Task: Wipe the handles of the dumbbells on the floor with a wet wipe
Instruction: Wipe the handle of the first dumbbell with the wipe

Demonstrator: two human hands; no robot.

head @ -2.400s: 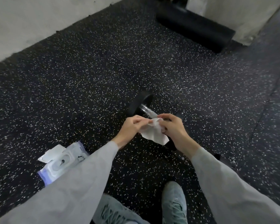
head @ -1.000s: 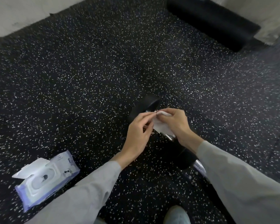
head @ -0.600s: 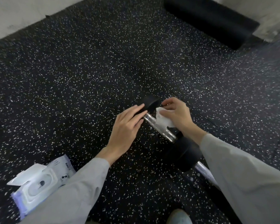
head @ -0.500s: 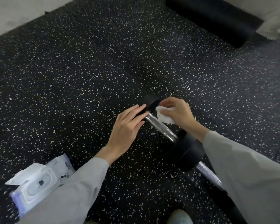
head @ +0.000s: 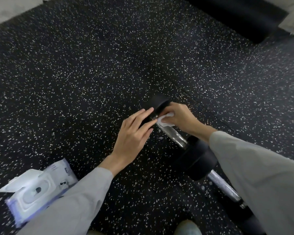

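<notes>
A black dumbbell [head: 198, 161] with a chrome handle [head: 174, 135] lies on the speckled floor. My right hand [head: 181, 118] holds a white wet wipe [head: 165, 119] pressed round the far end of that handle, next to the far weight [head: 159, 103]. My left hand [head: 135, 134] lies with straight fingers resting on the far weight's near side. A second dumbbell's chrome handle [head: 222, 187] shows just behind the near weight, partly hidden by my right sleeve.
An open pack of wet wipes [head: 37, 190] lies on the floor at lower left. A black foam roller [head: 241, 16] lies at the top right by a wall. My shoe [head: 187, 228] is at the bottom edge.
My hands came down from holding the wipe above the dumbbell. The right hand set the wipe on the handle and slid it toward the far weight; the left hand let go and rests on the weight.
</notes>
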